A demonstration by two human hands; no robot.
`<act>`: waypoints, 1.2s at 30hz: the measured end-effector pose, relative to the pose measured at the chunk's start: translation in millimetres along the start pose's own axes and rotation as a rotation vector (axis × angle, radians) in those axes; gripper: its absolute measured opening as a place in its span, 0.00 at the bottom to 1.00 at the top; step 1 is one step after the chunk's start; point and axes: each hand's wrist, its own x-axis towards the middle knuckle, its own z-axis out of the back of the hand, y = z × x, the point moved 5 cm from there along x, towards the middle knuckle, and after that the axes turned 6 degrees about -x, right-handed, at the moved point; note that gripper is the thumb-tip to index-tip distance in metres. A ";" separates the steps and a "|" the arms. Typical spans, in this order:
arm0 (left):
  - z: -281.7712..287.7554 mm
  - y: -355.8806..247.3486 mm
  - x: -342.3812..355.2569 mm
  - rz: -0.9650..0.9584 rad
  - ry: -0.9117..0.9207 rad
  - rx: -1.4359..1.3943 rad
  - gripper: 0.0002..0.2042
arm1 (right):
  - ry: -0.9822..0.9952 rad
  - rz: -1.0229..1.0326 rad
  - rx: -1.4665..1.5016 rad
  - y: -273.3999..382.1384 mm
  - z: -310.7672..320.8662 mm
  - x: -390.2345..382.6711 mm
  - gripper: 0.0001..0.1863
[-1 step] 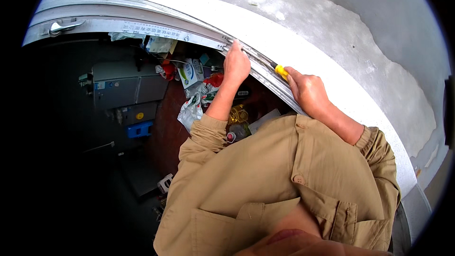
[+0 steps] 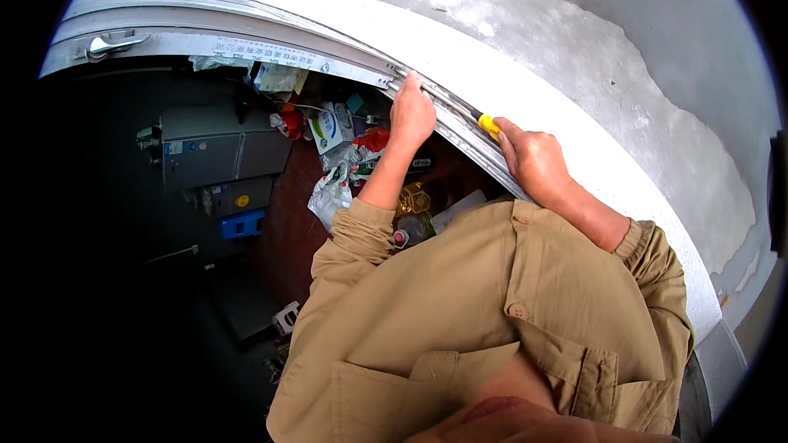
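Note:
My right hand is closed round the yellow handle of a screwdriver. Its thin metal shaft points up and left along a silvery window track, toward my other hand. My left hand is at the end of that track, its fingers drawn together near the shaft's far end. Whatever they pinch is hidden behind them. Just left of these fingers ends a sliding window frame with a printed strip along it, and a metal handle sits toward its left end.
A white sill curves along the track, with patchy grey concrete beyond. Below the window are a white box, plastic bags, a bottle of yellow liquid and a grey cabinet on the dim left.

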 end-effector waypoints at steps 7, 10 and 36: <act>-25.7 1.6 -10.2 -0.158 -0.087 0.073 0.24 | 0.023 -0.025 -0.107 -0.7 -21.3 8.3 0.12; -26.8 -1.7 -10.1 -0.154 -0.095 0.063 0.23 | 0.003 -0.015 -0.105 -3.3 -38.9 25.1 0.12; -9.0 19.7 9.0 -0.032 -0.036 0.029 0.23 | -0.002 0.012 -0.106 2.0 -19.5 14.0 0.13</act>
